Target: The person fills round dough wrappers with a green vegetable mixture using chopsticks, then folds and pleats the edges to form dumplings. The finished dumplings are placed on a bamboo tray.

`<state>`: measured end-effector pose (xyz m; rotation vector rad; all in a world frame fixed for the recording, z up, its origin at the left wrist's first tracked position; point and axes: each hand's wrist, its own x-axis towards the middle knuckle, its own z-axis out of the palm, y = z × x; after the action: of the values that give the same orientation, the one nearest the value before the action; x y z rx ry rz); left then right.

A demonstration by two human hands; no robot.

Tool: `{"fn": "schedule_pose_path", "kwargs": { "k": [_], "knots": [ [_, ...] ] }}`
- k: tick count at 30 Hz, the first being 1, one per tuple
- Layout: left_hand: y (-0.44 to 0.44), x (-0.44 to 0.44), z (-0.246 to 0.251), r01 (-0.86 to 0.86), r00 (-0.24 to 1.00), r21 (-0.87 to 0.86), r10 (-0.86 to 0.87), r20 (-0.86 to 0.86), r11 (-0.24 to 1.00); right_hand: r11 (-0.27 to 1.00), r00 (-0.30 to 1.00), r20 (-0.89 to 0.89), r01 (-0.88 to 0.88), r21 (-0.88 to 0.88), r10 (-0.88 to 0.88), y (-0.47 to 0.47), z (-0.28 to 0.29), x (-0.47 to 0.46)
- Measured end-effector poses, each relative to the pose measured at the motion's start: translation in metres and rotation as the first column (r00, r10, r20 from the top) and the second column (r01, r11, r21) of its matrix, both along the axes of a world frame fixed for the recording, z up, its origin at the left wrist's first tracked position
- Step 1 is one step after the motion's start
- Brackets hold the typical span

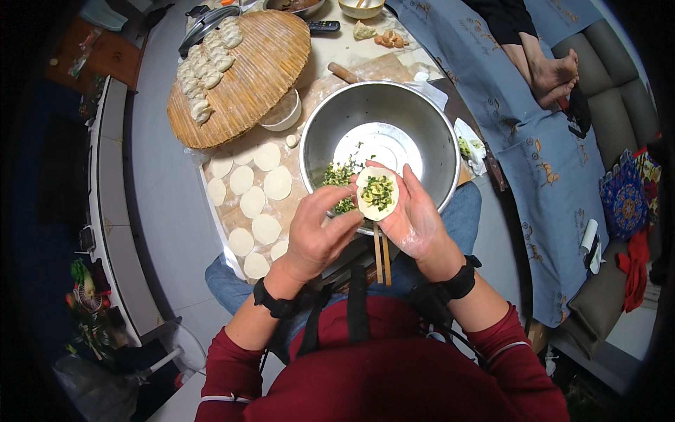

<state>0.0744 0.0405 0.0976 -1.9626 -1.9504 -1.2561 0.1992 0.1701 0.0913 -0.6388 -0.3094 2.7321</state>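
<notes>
A round dough wrapper (364, 202) lies on the fingers and palm of my right hand (416, 224), which is turned up and dusted with flour. Chopped green and yellow filling (378, 193) is heaped in the wrapper's middle. My left hand (319, 229) is at the wrapper's left edge, thumb and fingers curved towards it; whether they grip it I cannot tell. Both hands are over the near side of a large steel bowl (387, 100). More filling (340, 175) sits in the bowl, partly hidden by my left hand. Wooden chopsticks (383, 258) stick out at the bowl's near rim.
Several flat wrappers (253, 201) lie on a floured board (221, 208) to the left. Shaped dumplings (203, 74) rest on a round slatted tray (263, 68), above a white bowl (287, 113). A rolling pin (343, 73) lies behind the steel bowl. Another person's feet (553, 76) rest on the sofa.
</notes>
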Motion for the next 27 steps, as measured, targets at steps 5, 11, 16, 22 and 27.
{"fn": "schedule_pose_path", "kwargs": {
  "k": [5,11,16,22,27],
  "knots": [
    [0.005,0.008,0.000,0.058,0.998,0.009,-0.058,-0.019,0.998,1.000,1.000,-0.019,-0.004,-0.002,0.004,-0.004,-0.001,-0.002],
    [0.012,0.010,0.006,0.006,0.991,-0.050,0.000,0.131,0.999,1.000,1.000,-0.012,-0.013,0.029,0.014,-0.005,0.000,0.000],
    [0.013,0.009,0.005,-0.005,0.988,-0.077,0.017,0.153,0.997,1.000,1.000,-0.017,-0.008,0.008,0.008,-0.005,-0.002,-0.001],
    [0.020,0.011,0.000,-0.148,0.970,-0.052,0.156,0.187,0.988,1.000,1.000,-0.013,0.012,-0.002,-0.012,-0.007,-0.003,-0.002],
    [0.016,0.005,-0.003,-0.174,0.949,-0.059,0.184,0.254,0.983,1.000,0.999,-0.042,0.008,-0.008,-0.008,-0.005,-0.002,-0.002]
  ]
}}
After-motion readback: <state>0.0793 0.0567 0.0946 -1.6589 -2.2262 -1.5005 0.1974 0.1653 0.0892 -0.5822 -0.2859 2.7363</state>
